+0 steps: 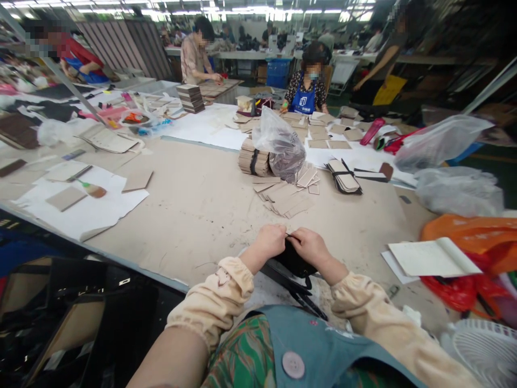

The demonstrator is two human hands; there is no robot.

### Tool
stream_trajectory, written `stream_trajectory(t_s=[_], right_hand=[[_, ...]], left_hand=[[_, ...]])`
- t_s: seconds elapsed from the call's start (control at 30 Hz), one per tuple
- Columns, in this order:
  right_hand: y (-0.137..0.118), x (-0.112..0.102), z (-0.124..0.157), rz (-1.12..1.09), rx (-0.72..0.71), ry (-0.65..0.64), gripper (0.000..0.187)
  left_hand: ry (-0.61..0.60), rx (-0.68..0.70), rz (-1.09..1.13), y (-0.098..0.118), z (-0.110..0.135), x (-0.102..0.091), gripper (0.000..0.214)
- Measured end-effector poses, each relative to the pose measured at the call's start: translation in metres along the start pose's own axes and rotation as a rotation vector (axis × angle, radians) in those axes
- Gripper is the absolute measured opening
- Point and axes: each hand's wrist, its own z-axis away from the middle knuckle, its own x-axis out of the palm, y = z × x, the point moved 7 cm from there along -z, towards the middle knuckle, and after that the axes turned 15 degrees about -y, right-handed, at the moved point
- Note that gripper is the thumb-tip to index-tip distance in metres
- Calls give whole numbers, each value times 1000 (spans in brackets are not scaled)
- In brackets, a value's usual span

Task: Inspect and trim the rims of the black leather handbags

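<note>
- Clock centred on the black piece (298, 260); 12 points away from the wearer.
- Black straps (301, 299) at 6, trailing toward 5; whether joined to the piece, cannot tell.
- Black piece: in front of the wearer's body, at the near part of the counter (194, 210).
- Left hand (271, 241): at 10, fingers curled in, pinching the piece's upper edge.
- Right hand (311, 247): at 1, narrow grip, thumb and finger on the same edge, just beside the left hand.
- Open notebook (436, 257): at 3, well apart from the hands.
- Loose beige pieces (288, 200): at 12, fanned out, overlapping.
- White sheet (121, 207): at 10; bottle with green tip (93, 189) lying on it.
- Banded bundle (343, 178): at 1, dark strap around it.
- Beige stack (253, 159): at 11, touching or nearly touching a clear plastic bag (280, 143).
- Co-worker in blue apron (304, 98): at 12, across the counter.
</note>
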Motion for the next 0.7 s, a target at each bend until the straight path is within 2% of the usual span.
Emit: stream_trajectory(t_s=[0.43,0.7], right_hand=[[58,8,32,-177,106,31,26],[69,13,35,-285,107,36,28]], left_hand=[[-15,-34,38,4,-11,-5,25],[-33,-41,46,4,-15,-2,25]])
